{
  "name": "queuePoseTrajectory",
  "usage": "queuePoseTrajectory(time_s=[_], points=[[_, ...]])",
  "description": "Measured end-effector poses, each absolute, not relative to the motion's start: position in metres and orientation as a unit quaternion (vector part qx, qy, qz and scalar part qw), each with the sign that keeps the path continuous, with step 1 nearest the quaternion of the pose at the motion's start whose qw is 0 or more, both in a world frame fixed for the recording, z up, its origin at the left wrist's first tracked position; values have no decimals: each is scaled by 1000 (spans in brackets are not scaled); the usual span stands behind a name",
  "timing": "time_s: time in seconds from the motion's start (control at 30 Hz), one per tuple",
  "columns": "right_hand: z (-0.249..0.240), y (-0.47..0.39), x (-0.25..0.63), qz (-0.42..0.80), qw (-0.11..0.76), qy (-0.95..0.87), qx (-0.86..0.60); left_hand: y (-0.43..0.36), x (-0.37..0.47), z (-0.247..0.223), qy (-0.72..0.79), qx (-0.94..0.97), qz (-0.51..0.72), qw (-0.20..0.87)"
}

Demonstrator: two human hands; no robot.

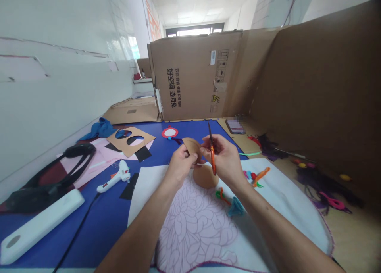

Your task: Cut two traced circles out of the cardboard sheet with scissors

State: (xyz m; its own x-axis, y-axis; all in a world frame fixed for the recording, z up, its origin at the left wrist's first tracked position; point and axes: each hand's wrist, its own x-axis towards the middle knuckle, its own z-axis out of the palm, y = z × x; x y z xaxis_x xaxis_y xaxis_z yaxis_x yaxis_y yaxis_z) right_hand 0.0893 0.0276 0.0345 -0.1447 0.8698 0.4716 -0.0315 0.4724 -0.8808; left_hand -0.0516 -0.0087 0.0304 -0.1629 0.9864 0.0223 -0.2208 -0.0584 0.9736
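My left hand point(179, 164) pinches a curved piece of brown cardboard point(192, 145) between thumb and fingers. Scissors with orange handles point(212, 162) rest in my right hand point(224, 156), their dark blades pointing away from me. The right fingertips also meet the cardboard's right edge. Just below both hands, a round brown cardboard disc point(205, 177) lies on a white cloth with a line-drawn flower point(193, 221). To its lower right is a blue pipe-cleaner shape point(236, 206) with green and orange bits. An orange pipe-cleaner piece point(262, 176) lies beyond my right wrist.
On the left are a white glue gun point(117, 177) with a black cord, a long white object point(41, 225), black headphones point(59, 168) and a cardboard sheet with two holes point(131, 141). A red-rimmed disc point(170, 132) lies ahead. Tall cardboard walls point(196, 78) stand behind and right.
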Motion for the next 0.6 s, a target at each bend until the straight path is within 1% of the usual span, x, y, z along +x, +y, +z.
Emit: queuePoseTrajectory(time_s=[0.1,0.17,0.27,0.33,0.43,0.6], points=[[36,31,90,425,562,-630,-326,-11,-51,31,449,408,602,520],[37,35,91,463,564,-603,-322,-11,-52,33,419,387,599,562],[37,41,95,513,571,-560,-312,-10,-57,36,369,310,602,637],[36,44,98,528,577,-540,-311,-8,-60,37,356,244,616,659],[33,48,101,537,584,-521,-316,-5,-63,37,349,196,641,655],[27,52,103,538,582,-521,-318,-7,-63,35,340,272,640,633]])
